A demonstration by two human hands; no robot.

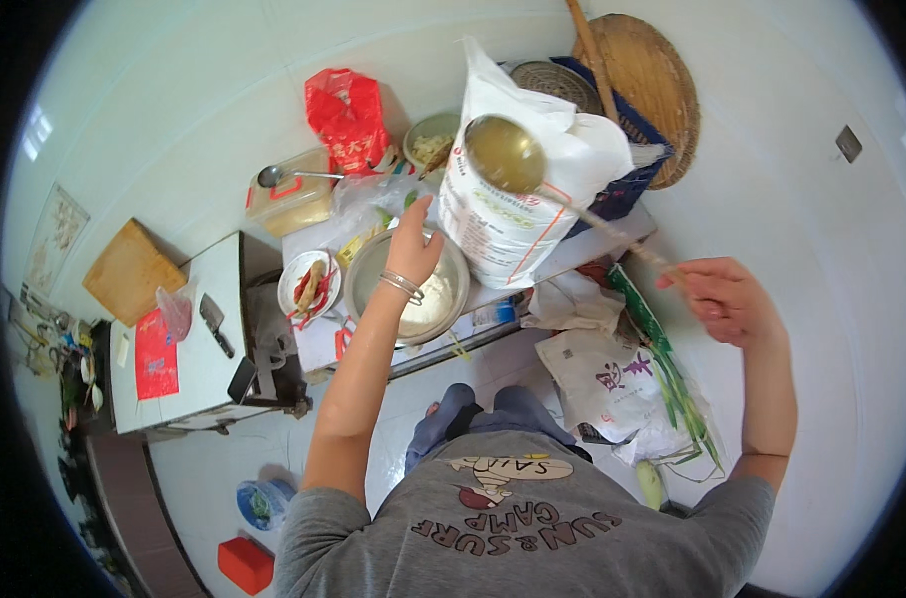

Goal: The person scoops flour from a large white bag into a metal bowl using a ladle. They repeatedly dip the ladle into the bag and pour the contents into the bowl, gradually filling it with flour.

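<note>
My right hand (724,301) is closed around the end of a long wooden handle. It belongs to a ladle (508,151) with a round metal bowl, yellowish inside; whether that is liquid I cannot tell. The ladle's bowl is in front of a big white printed sack (508,224) with its top open. My left hand (413,247) reaches over a metal basin (456,304), its fingers stretched forward beside the sack and holding nothing. White flour-like powder (431,302) lies in the basin, partly hidden by my wrist.
Left of the basin stand a plate of red peppers and ginger (310,287) and a lidded plastic box (298,194) with a metal spoon on top. A red bag (345,115) is behind. A cleaver (215,321) lies on the left counter. Green onions (677,384) and bags sit on the floor.
</note>
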